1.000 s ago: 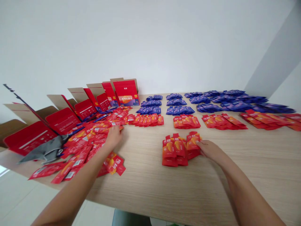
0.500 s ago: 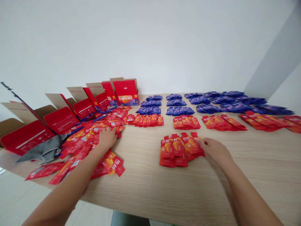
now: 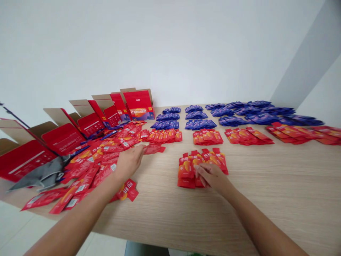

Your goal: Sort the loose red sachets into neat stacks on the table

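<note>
My left hand (image 3: 130,161) is closed on one end of a red sachet (image 3: 155,149), which juts out to the right over the table. Below and left of that hand spreads a loose heap of red sachets (image 3: 103,156). My right hand (image 3: 213,176) has its fingers drawn together over a small overlapping row of red-and-orange sachets (image 3: 186,169). Its fingertips cover part of the middle sachets; whether they pinch one I cannot make out.
Open red cartons (image 3: 138,106) line the back left. A grey cloth mask (image 3: 41,174) lies by the heap. Behind my right hand are bundles of red sachets (image 3: 207,137) and, farther back, bundles of blue sachets (image 3: 201,124). The table's front edge (image 3: 149,241) is near me.
My left hand has moved right and up from the heap, bringing a red sachet with it. My right hand has shifted left from the row's right edge to its middle.
</note>
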Demonstrator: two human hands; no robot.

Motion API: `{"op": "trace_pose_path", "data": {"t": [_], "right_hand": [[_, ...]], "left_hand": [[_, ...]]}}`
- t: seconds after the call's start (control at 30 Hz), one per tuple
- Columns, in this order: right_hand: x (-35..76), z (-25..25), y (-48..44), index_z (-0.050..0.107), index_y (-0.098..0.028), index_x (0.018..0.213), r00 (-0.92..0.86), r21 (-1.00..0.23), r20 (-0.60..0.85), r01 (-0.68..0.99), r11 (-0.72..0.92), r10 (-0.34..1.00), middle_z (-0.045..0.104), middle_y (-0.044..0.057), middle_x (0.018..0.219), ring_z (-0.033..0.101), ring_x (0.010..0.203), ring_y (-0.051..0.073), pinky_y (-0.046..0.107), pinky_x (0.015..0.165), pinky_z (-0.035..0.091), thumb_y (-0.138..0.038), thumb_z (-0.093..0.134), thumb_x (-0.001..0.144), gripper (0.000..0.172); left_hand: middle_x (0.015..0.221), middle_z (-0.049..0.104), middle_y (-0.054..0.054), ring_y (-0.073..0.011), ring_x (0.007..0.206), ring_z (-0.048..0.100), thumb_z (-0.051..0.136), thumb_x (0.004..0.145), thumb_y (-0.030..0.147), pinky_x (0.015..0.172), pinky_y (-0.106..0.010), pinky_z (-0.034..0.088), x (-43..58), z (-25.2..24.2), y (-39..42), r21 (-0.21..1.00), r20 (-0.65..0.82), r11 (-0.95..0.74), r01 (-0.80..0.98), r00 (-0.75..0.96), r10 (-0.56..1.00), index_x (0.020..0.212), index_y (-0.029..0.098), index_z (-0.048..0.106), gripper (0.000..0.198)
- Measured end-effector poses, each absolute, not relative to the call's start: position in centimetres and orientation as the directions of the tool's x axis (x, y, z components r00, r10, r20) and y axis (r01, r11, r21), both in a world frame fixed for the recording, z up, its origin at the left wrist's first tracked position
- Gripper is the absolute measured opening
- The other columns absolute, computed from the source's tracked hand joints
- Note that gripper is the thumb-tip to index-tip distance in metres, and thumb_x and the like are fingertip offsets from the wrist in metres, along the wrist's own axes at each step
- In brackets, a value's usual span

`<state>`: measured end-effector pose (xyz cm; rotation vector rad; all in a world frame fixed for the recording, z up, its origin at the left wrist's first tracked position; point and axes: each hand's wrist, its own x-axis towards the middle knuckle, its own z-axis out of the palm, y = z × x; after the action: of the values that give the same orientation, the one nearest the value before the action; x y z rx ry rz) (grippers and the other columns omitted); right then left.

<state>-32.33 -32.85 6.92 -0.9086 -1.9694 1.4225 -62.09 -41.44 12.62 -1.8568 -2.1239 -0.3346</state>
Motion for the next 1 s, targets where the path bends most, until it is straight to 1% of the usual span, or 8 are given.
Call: {"op": "trace_pose_path", "data": {"t": [0.1,0.2,0.4,0.47,0.57,0.73,0.87,1.0], "right_hand": [[-33.1,7.0,-33.9,0.061,-0.018,0.075,-0.744,-0.993,-0.095,0.023,-0.116,0.661,0.059,-0.001,0.047,0.048,0.037,0.011,0.021,0.036,0.034,-0.071,0.041,0.078,0.057],[-33.1,7.4,-33.9,0.063,-0.018,0.088,-0.769,-0.923,-0.114,-0.151,-0.353,0.629,0.070,0.007,0.068,0.065,0.058,0.018,0.026,0.045,0.047,-0.073,0.037,0.078,0.063],[-31.5,6.2,-31.5,0.063,-0.019,0.081,-0.504,-0.921,-0.124,-0.261,-0.288,0.855,0.072,0.005,0.080,0.067,0.070,0.019,0.029,0.061,0.054,-0.041,0.071,0.068,0.026],[-30.9,5.6,-30.1,0.062,-0.019,0.080,-0.377,-0.974,-0.101,-0.152,-0.169,0.921,0.072,0.006,0.081,0.068,0.072,0.022,0.033,0.064,0.054,-0.038,0.068,0.070,0.022],[-30.3,5.0,-28.5,0.061,-0.018,0.087,-0.218,-0.973,-0.033,0.231,0.019,0.975,0.072,0.008,0.087,0.068,0.081,0.025,0.036,0.071,0.053,-0.035,0.062,0.074,0.021],[-30.1,4.8,-28.5,0.054,-0.013,0.114,-0.126,-0.657,0.080,0.740,0.147,0.989,0.070,0.013,0.091,0.066,0.086,0.027,0.036,0.074,0.048,-0.036,0.056,0.082,0.039],[-29.5,4.5,-28.3,0.057,-0.010,0.111,-0.209,-0.420,0.292,0.848,0.322,0.933,0.067,0.016,0.098,0.060,0.098,0.029,0.039,0.086,0.044,-0.032,0.054,0.085,0.034],[-29.0,4.1,-27.2,0.054,-0.002,0.118,-0.079,-0.314,0.270,0.935,0.166,0.960,0.061,0.027,0.113,0.054,0.109,0.037,0.045,0.088,0.041,-0.045,0.052,0.086,0.053]], "left_hand": [[0.077,0.064,-0.009,-0.0208,0.075,0.060,0.031,0.094,0.032,0.070,-0.030,0.045,-57.6,13.0,-40.7,0.011,0.377,-0.090,0.996,0.079,0.923,0.087,0.019,0.061,0.034],[0.080,0.064,-0.009,-0.0207,0.079,0.058,0.035,0.094,0.029,0.070,-0.030,0.045,-52.8,12.5,-39.7,0.079,0.354,-0.370,0.926,0.321,0.878,0.083,0.020,0.062,0.031],[0.107,0.063,-0.012,-0.0236,0.103,0.056,0.039,0.094,0.026,0.092,-0.038,0.044,-46.3,9.8,-38.0,0.260,0.328,-0.618,0.742,0.534,0.779,0.103,0.021,0.062,0.026],[0.116,0.060,-0.012,-0.0254,0.112,0.053,0.047,0.091,0.032,0.099,-0.042,0.041,-46.1,8.7,-37.6,0.364,0.369,-0.569,0.738,0.447,0.815,0.112,0.021,0.059,0.026],[0.121,0.057,-0.011,-0.0252,0.115,0.051,0.056,0.085,0.032,0.100,-0.044,0.040,-47.9,7.2,-36.6,0.574,0.384,-0.352,0.739,0.137,0.913,0.117,0.020,0.055,0.034],[0.109,0.060,-0.010,-0.0193,0.094,0.059,0.060,0.075,0.021,0.086,-0.035,0.048,-51.8,5.3,-35.3,0.850,0.022,0.148,0.506,-0.315,0.949,0.104,0.015,0.057,0.030],[0.097,0.062,-0.005,-0.0174,0.091,0.060,0.068,0.068,0.020,0.077,-0.029,0.049,-52.5,6.0,-36.5,0.940,-0.286,0.330,0.081,-0.334,0.898,0.095,0.015,0.056,0.030],[0.076,0.061,-0.001,-0.0145,0.076,0.060,0.072,0.063,0.018,0.068,-0.027,0.051,-52.0,7.7,-37.4,0.912,-0.401,0.367,-0.182,-0.213,0.891,0.080,0.016,0.056,0.023]]}}
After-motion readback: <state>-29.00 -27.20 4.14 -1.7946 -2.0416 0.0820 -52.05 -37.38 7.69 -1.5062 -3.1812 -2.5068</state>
